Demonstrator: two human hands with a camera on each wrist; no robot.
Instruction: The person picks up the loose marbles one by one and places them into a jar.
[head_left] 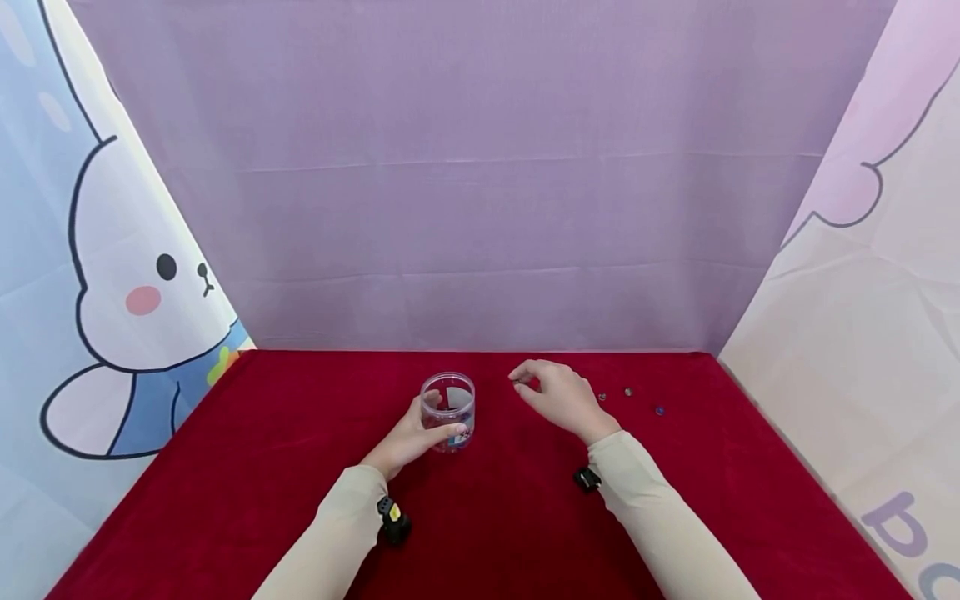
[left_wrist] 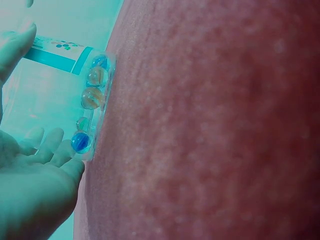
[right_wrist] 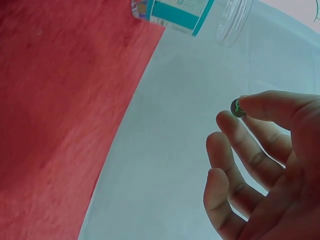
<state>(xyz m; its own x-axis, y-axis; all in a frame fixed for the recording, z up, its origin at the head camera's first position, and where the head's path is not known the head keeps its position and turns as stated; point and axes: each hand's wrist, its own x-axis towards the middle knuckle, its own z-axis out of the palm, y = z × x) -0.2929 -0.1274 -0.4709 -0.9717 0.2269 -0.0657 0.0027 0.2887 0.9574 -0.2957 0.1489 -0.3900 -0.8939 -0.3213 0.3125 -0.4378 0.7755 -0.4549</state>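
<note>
— Where's our jar [head_left: 447, 412]?
— On the red cloth [head_left: 300, 467], our left hand [head_left: 408, 437] wrapped round it.
— And our right hand [head_left: 558, 398]?
— Pinching one marble [right_wrist: 237, 108] beside the jar, other fingers loose.

Head view looks down from near at the red table [head_left: 525, 517]; both wrist views sit close, sharing the jar [head_left: 447, 410]

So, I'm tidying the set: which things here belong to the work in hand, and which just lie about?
In use:
clear jar, held by left hand
marble, pinched by right hand
loose marbles on red cloth

Lying about:
bunny backdrop
purple backdrop
</note>
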